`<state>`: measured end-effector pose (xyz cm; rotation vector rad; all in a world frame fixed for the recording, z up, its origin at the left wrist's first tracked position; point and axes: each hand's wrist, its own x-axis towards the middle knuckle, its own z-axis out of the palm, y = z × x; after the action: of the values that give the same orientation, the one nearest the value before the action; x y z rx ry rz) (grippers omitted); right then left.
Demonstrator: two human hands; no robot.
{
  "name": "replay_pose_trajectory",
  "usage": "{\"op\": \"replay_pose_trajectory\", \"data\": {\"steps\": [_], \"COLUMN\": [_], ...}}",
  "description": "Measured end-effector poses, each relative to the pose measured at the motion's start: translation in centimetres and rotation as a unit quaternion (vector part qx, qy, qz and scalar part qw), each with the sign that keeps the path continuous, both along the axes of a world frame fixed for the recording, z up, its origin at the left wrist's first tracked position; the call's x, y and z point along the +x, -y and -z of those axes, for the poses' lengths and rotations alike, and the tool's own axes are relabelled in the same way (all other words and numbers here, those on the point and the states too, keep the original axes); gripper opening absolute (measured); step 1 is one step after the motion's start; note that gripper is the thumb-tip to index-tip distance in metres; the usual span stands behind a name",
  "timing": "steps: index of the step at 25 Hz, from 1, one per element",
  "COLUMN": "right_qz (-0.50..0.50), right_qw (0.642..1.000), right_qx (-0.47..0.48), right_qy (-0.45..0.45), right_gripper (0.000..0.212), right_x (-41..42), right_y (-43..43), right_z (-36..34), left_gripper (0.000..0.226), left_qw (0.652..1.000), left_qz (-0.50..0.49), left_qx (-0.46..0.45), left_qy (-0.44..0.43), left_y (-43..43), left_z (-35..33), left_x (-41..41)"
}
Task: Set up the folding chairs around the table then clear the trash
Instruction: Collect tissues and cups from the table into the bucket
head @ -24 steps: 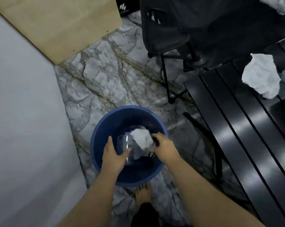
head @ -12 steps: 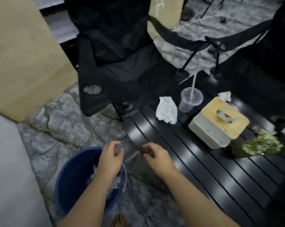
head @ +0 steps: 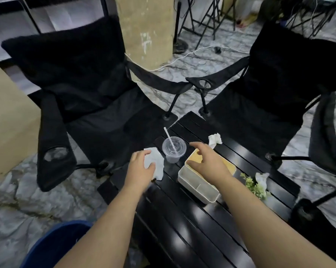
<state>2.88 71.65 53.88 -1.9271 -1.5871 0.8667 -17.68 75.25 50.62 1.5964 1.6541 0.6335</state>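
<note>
The crumpled napkin (head: 155,161) lies at the near corner of the black slatted table (head: 192,219), just beside the lidded plastic cup (head: 174,149), handy for the blue bin (head: 53,246) by my feet. My left hand (head: 142,169) curls onto it, fingers closing; I think the grip isn't complete. My right hand (head: 205,161) hovers open above the tissue box (head: 200,182), reaching toward the farther napkin (head: 215,139).

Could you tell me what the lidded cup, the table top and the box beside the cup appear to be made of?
Cup: clear thin plastic, see-through with a ribbed dome lid and white straw.
Table: black slats with glossy highlights, probably painted metal, though coated wood is possible.
Box: matte cream body, likely plastic, under a tan lid that looks like wood or bamboo.
</note>
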Motion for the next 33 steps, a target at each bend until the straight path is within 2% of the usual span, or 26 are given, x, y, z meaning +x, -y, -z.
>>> {"op": "replay_pose_trajectory", "data": {"steps": [3, 7, 10, 13, 15, 17, 21, 23, 28, 33], "right_qz": [-0.020, -0.074, -0.099, -0.095, -0.089, -0.071, -0.044, -0.063, -0.162, -0.291], "right_qw": [1.000, 0.993, 0.980, 0.973, 0.981, 0.991, 0.997, 0.997, 0.986, 0.956], "right_qx": [-0.004, -0.072, -0.064, -0.028, -0.023, -0.008, -0.001, 0.000, 0.001, -0.036], "right_qy": [0.008, 0.056, 0.160, 0.210, 0.169, 0.111, 0.063, 0.055, 0.035, -0.001], "right_gripper": [0.075, 0.097, 0.095, 0.076, 0.072, 0.073, 0.075, 0.078, 0.080, 0.081], "right_x": [-0.4, -2.1, -2.5, -1.8, -1.3, -1.1, -1.8, -2.7, -9.0, -19.7], "right_y": [-4.9, -9.9, -11.5, -11.6, -11.5, -11.3, -10.5, -8.9, -1.9, 4.4], "right_z": [2.8, 7.3, 9.9, 11.2, 11.6, 11.5, 9.4, 7.4, 3.2, 4.7], "left_gripper": [0.052, 0.078, 0.088, 0.064, 0.037, 0.022, 0.017, 0.015, 0.008, 0.011], "left_qw": [0.998, 0.985, 0.964, 0.979, 0.992, 0.996, 0.999, 0.998, 0.992, 0.974], "left_qz": [0.033, 0.079, 0.147, 0.117, 0.068, 0.035, -0.008, -0.029, -0.115, -0.206], "left_qx": [-0.021, -0.099, -0.135, -0.076, -0.037, -0.035, -0.034, -0.041, -0.053, -0.094], "left_qy": [-0.050, -0.116, -0.176, -0.152, -0.103, -0.081, -0.038, -0.038, -0.010, -0.012], "left_y": [-4.2, -7.9, -8.5, -8.9, -9.4, -9.7, -7.8, -5.3, 5.3, 16.1], "left_z": [3.9, 9.9, 13.8, 15.9, 16.2, 15.5, 12.3, 10.1, 6.0, 5.8], "left_x": [-0.4, -0.9, 0.0, 0.5, 0.3, 0.0, -1.8, -3.7, -10.5, -19.9]}}
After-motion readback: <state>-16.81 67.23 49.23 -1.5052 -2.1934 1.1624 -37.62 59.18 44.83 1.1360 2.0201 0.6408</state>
